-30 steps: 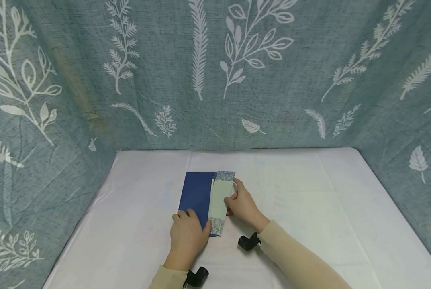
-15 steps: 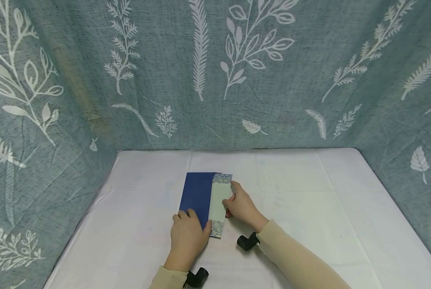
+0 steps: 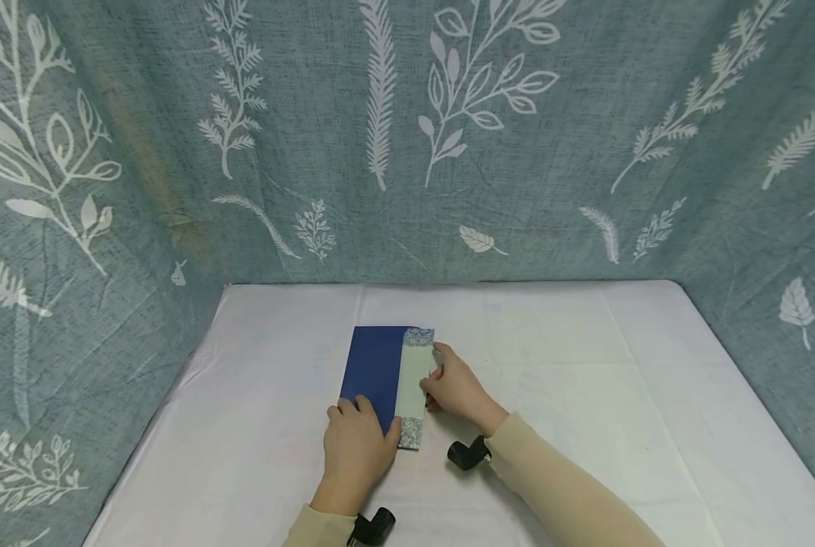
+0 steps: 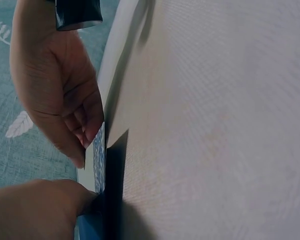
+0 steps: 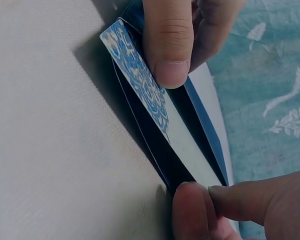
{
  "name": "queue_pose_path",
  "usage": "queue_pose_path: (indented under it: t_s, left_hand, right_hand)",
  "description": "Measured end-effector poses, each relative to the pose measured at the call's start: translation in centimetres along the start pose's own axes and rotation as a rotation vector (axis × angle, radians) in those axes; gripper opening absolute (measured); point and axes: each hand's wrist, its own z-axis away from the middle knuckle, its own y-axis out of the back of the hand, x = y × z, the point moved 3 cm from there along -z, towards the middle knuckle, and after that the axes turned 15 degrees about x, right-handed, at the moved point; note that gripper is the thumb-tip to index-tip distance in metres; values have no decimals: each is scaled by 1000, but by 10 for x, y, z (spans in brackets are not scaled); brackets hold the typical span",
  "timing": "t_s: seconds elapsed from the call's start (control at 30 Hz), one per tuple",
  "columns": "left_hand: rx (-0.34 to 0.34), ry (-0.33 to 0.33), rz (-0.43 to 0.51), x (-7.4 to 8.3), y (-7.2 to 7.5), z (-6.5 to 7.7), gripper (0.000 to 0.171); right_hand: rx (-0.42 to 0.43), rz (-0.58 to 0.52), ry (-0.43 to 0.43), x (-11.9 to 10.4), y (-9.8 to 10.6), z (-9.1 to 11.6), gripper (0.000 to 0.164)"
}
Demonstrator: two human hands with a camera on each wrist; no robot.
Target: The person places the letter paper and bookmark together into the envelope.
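Note:
A flat, dark blue cover (image 3: 374,365) lies on the white tabletop in the head view. Along its right side runs a pale green card (image 3: 412,381) with blue patterned bands at both ends. My left hand (image 3: 355,448) rests on the cover's near part, fingers spread over the blue. Its thumb (image 5: 171,74) presses by the card's patterned near end in the right wrist view. With thumb and fingers, my right hand (image 3: 453,386) pinches the card's right edge. A dark gap shows between card and blue layer (image 5: 155,137) in that view.
The white cloth-covered table (image 3: 585,395) extends around the cover on all sides. A teal curtain (image 3: 393,152) with white leaf prints stands behind and beside it. Black wrist-worn devices (image 3: 469,453) sit just below each sleeve.
The card's right edge has shifted slightly left, and its tilted far end now lines up more with the cover. My right hand has moved a little left with it; the left stays put.

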Motion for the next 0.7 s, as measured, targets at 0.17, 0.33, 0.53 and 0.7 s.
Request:
queue_pose_path:
  t_s: [0.17, 0.33, 0.53, 0.7]
  left_hand:
    - [-8, 4, 4, 0, 0, 1, 75]
    - [-11, 4, 4, -1, 0, 1, 74]
    - [-18, 13, 14, -1, 1, 2, 74]
    - [-5, 14, 21, -2, 1, 2, 74]
  right_hand:
    - [6, 12, -5, -1, -4, -2, 73]
    - [7, 7, -10, -2, -9, -5, 69]
    - [2, -3, 4, -6, -15, -6, 66]
    - [-2, 0, 13, -9, -20, -6, 64]
